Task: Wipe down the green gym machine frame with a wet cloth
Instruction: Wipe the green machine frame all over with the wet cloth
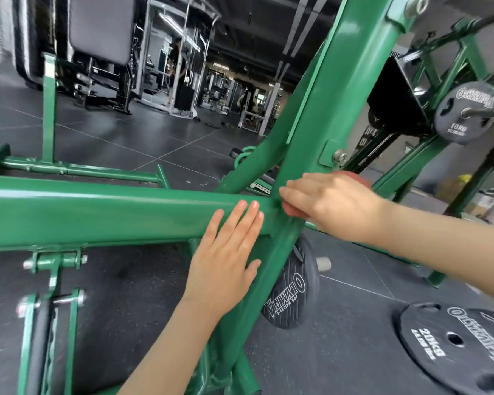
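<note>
Our left hand rests flat on the green frame; our right hand presses the red cloth at its joint. Most bars look unwiped, we judge.

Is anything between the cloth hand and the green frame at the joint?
Nothing visible. The right hand presses the red cloth directly on the green frame joint; the left hand lies flat beside it.
</note>
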Demonstrator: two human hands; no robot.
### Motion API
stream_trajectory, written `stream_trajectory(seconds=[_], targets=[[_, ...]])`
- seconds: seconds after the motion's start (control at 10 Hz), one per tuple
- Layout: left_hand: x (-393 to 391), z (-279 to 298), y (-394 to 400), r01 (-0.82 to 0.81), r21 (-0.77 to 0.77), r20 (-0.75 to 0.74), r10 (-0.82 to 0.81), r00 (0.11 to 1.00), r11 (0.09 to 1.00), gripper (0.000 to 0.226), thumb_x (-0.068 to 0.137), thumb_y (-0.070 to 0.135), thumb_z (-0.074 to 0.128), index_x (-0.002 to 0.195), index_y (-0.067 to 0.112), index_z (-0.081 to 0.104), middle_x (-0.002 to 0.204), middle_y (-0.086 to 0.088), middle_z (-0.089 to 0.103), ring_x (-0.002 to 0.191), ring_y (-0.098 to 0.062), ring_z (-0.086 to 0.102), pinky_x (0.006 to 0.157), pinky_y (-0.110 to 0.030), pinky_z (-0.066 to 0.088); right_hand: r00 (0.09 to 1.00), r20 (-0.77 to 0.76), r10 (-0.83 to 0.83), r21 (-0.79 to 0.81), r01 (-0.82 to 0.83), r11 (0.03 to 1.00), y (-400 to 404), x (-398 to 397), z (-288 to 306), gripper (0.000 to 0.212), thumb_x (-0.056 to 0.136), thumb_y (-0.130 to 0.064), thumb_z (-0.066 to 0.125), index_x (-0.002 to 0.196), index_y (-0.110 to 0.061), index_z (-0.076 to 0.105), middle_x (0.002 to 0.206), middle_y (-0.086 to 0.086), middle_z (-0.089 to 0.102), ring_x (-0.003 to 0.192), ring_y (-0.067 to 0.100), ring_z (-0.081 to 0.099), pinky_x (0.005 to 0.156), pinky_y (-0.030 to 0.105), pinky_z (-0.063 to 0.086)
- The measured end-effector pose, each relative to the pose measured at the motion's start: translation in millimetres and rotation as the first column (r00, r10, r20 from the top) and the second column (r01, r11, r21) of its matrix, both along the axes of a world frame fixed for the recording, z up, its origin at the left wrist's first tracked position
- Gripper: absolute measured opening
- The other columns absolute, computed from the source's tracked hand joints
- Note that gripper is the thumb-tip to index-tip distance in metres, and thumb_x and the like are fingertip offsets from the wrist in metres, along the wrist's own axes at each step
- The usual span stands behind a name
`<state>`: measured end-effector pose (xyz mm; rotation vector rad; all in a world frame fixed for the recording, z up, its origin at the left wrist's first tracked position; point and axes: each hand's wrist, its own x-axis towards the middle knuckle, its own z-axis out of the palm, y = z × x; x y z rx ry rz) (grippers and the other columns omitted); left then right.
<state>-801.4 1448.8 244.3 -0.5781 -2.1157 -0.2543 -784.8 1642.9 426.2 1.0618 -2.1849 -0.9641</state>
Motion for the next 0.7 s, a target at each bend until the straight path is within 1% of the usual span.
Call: stream_trajectory(seconds=[0.1, 0.2, 0.3, 0.4, 0.5, 0.6, 0.7], targets=[[-1.4, -2.9, -0.5, 0.004, -0.002, -0.009, -0.004, 1.0, 1.0, 0.093, 0.089, 0.05, 0.071, 0.162, 0.01, 0.03, 0.173, -0.006, 0.018, 0.16, -0.024, 0.011, 0.13, -0.048, -0.001, 0.993, 0.032, 0.118, 0.087, -0.12, 0.989, 13.6, -1.1, -34.2, 0.032, 0.102, -0.002, 0.044, 0.12, 0.009, 0.069, 0.11, 0.024, 0.071, 0.098, 0.041, 0.072, 0.099, 0.053, 0.057], [-2.8, -2.8, -2.4, -0.011, -0.021, -0.026, 0.01, 1.0, 1.0, 0.092, 0.09, 0.052, 0.069, 0.163, 0.01, 0.029, 0.173, -0.006, 0.016, 0.16, -0.024, 0.01, 0.13, -0.047, -0.004, 0.983, -0.083, 0.164, -0.063, -0.169, 0.984, 21.4, -12.8, -17.2, 0.03, 0.1, 0.0, 0.06, 0.127, 0.01, 0.066, 0.122, 0.027, 0.069, 0.114, 0.043, 0.068, 0.109, 0.057, 0.049], [-1.7, -2.2, -3.7, -0.013, -0.033, -0.029, 0.012, 1.0, 0.999, 0.09, 0.091, 0.05, 0.068, 0.162, 0.01, 0.031, 0.173, -0.007, 0.017, 0.16, -0.024, 0.011, 0.13, -0.047, -0.005, 0.981, -0.108, 0.164, -0.067, -0.172, 0.983, 26.1, -16.3, -28.4, 0.03, 0.101, -0.006, 0.062, 0.128, 0.007, 0.067, 0.127, 0.025, 0.068, 0.125, 0.045, 0.063, 0.112, 0.066, 0.042], [-0.2, -1.9, -4.2, -0.011, -0.027, -0.022, 0.01, 1.0, 1.0, 0.089, 0.092, 0.05, 0.067, 0.162, 0.009, 0.031, 0.173, -0.007, 0.016, 0.16, -0.025, 0.011, 0.13, -0.047, -0.004, 0.987, -0.06, 0.147, 0.016, -0.146, 0.989, 40.2, -13.0, -43.6, 0.039, 0.105, -0.021, 0.061, 0.136, 0.003, 0.062, 0.137, 0.021, 0.064, 0.136, 0.045, 0.054, 0.117, 0.066, 0.035], [1.0, -1.4, -4.4, -0.009, -0.039, -0.012, 0.009, 1.0, 0.999, 0.089, 0.092, 0.05, 0.066, 0.163, 0.01, 0.029, 0.173, -0.007, 0.014, 0.161, -0.025, 0.008, 0.129, -0.047, -0.005, 0.988, 0.01, 0.155, 0.193, -0.154, 0.969, 54.1, -12.9, -15.5, 0.049, 0.105, -0.017, 0.06, 0.152, -0.005, 0.048, 0.153, 0.02, 0.051, 0.148, 0.045, 0.038, 0.123, 0.062, 0.028], [1.4, -1.0, -4.8, -0.011, -0.041, -0.004, 0.011, 1.0, 0.999, 0.09, 0.092, 0.05, 0.066, 0.163, 0.01, 0.029, 0.173, -0.008, 0.014, 0.161, -0.025, 0.008, 0.129, -0.048, -0.006, 0.985, 0.073, 0.159, 0.259, -0.173, 0.95, 62.6, -15.6, 8.2, 0.047, 0.108, -0.004, 0.038, 0.155, -0.006, 0.044, 0.156, 0.021, 0.047, 0.15, 0.047, 0.034, 0.121, 0.062, 0.032], [0.8, -1.3, -3.8, -0.014, -0.041, 0.001, 0.014, 1.0, 0.999, 0.092, 0.09, 0.051, 0.068, 0.163, 0.01, 0.029, 0.173, -0.008, 0.013, 0.161, -0.026, 0.008, 0.129, -0.048, -0.008, 0.988, 0.053, 0.143, 0.068, -0.147, 0.987, 62.8, -11.7, -9.1, 0.044, 0.107, -0.004, 0.044, 0.15, -0.001, 0.051, 0.153, 0.021, 0.05, 0.149, 0.046, 0.036, 0.121, 0.063, 0.03]])
